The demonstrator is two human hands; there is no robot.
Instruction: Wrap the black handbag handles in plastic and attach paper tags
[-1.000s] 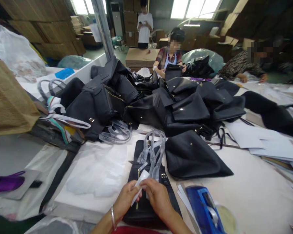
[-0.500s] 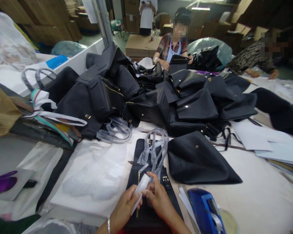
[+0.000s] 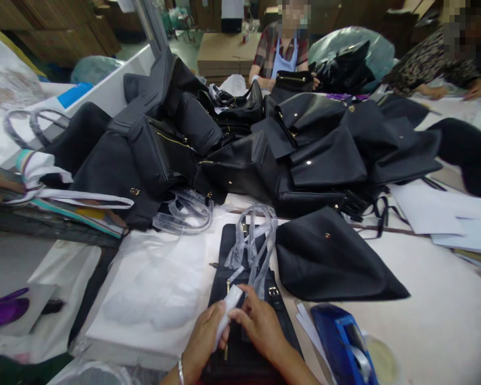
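Note:
A folded white strip (image 3: 229, 307), perhaps paper or thin foam, is gripped in my left hand (image 3: 204, 336), which wears a bracelet. The thumb and fingers of my right hand (image 3: 262, 325) close on the strip's right side. Both hands are over a black bag (image 3: 234, 369) lying flat, with a gold zipper and a buckle. Its handles (image 3: 260, 256), wrapped in clear plastic, stretch away from me. A small plastic-wrapped zipper pull (image 3: 235, 275) rests just beyond the strip. The part of the bag under my hands is hidden.
Black bags (image 3: 240, 171) are heaped across the far table. To the right are a black flap-like piece (image 3: 328, 262) and a blue tape dispenser (image 3: 342, 342). White sheets (image 3: 156, 321) lie to the left. A co-worker (image 3: 282, 59) sits opposite; another person's sleeve (image 3: 419, 61) shows at far right.
The view has tipped down and shifted slightly. The white strip looks narrower and more tightly folded, with my right fingers closer over it. The bag under my hands stays in place.

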